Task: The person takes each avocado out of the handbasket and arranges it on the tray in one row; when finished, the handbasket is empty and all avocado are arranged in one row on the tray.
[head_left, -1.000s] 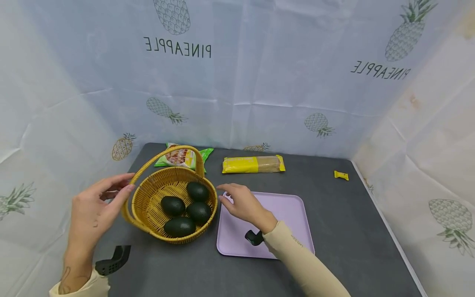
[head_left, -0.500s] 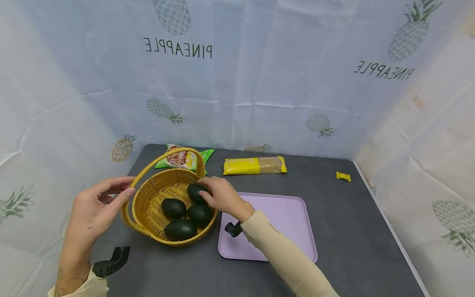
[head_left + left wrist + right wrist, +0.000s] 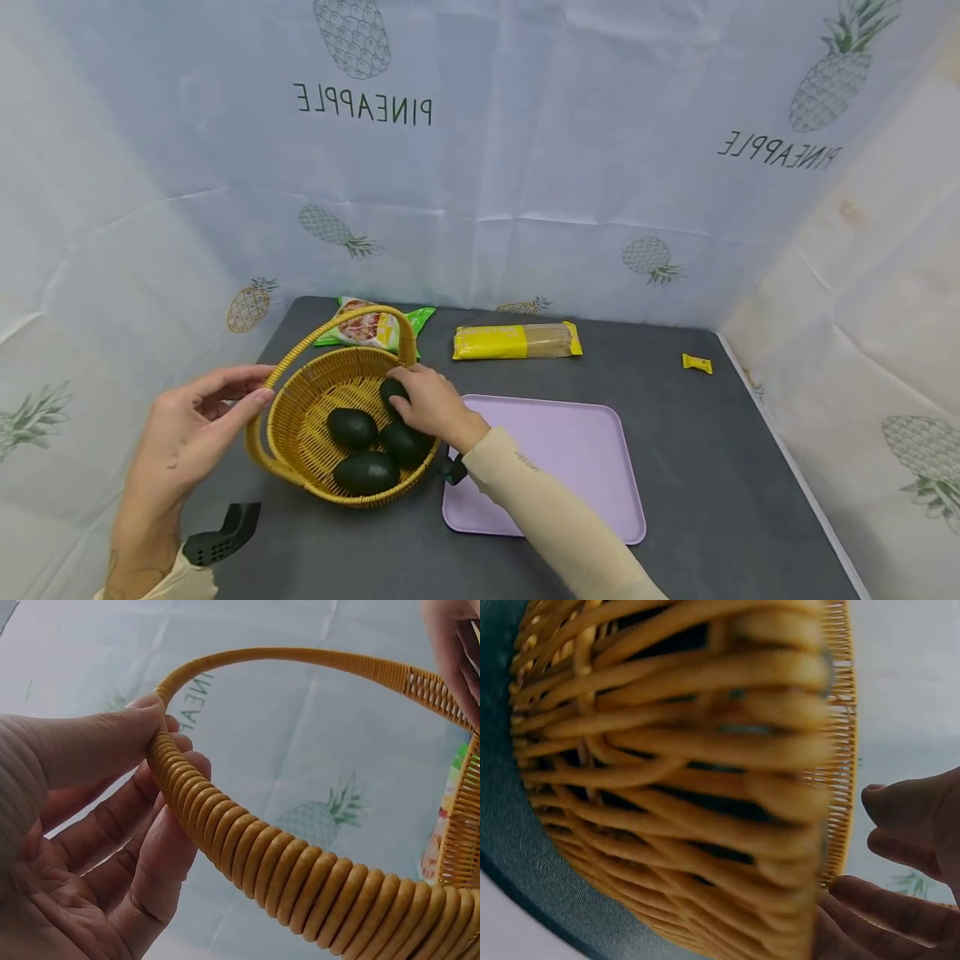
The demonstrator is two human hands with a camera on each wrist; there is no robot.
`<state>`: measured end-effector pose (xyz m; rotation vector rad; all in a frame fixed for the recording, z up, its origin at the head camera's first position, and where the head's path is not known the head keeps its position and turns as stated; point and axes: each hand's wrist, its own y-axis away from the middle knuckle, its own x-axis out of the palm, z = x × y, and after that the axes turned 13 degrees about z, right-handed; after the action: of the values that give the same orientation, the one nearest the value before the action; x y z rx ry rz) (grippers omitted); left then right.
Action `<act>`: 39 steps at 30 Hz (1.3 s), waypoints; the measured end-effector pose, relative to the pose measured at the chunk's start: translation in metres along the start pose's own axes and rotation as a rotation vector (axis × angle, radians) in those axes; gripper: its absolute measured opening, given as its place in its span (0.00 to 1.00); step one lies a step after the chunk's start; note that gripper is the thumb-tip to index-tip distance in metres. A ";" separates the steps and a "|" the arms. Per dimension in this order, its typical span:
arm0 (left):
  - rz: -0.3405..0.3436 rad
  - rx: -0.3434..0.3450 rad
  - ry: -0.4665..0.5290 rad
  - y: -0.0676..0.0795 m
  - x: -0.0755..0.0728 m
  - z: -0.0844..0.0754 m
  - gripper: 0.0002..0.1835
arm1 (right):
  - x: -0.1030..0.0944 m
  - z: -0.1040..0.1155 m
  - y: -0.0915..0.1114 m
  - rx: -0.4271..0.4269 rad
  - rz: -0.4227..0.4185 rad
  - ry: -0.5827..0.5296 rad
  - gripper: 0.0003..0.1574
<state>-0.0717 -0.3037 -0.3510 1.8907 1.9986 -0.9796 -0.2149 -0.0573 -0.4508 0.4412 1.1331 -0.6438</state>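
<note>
My left hand (image 3: 191,437) pinches the handle (image 3: 247,844) of a yellow-brown wicker basket (image 3: 303,467) between thumb and fingers, on the handle's left side. Several dark green avocados (image 3: 366,473) lie in the basket, mostly toward its right half. My right hand (image 3: 435,404) reaches over the right rim, fingers and thumb at the far-right avocado (image 3: 392,393), which it partly covers. The right wrist view has the woven wall (image 3: 675,750) filling most of the picture; the thumb (image 3: 907,806) stands apart from the fingers there, and the avocado is hidden.
A light purple tray (image 3: 555,442) lies right of the basket, under my right forearm. Behind stand a green snack bag (image 3: 367,329) and a yellow pack of noodles (image 3: 517,342). A small yellow wrapped packet (image 3: 697,363) lies far right. Pineapple-print sheets wall the dark table.
My right hand has moved left from over the tray's corner, across the basket's rim and down to the far-right avocado. The left hand keeps its hold on the handle.
</note>
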 end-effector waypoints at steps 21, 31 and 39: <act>0.032 -0.018 -0.004 0.002 -0.001 -0.001 0.15 | 0.011 0.023 -0.013 0.126 0.139 0.389 0.25; 0.041 -0.015 0.007 0.002 -0.001 -0.001 0.15 | 0.007 0.016 -0.020 0.103 0.250 0.255 0.32; 0.047 -0.004 0.021 0.001 -0.001 0.000 0.15 | -0.003 0.012 -0.026 0.083 0.338 0.166 0.34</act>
<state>-0.0704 -0.3047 -0.3501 1.9446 1.9566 -0.9470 -0.2250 -0.0839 -0.4437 0.7500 1.1564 -0.3638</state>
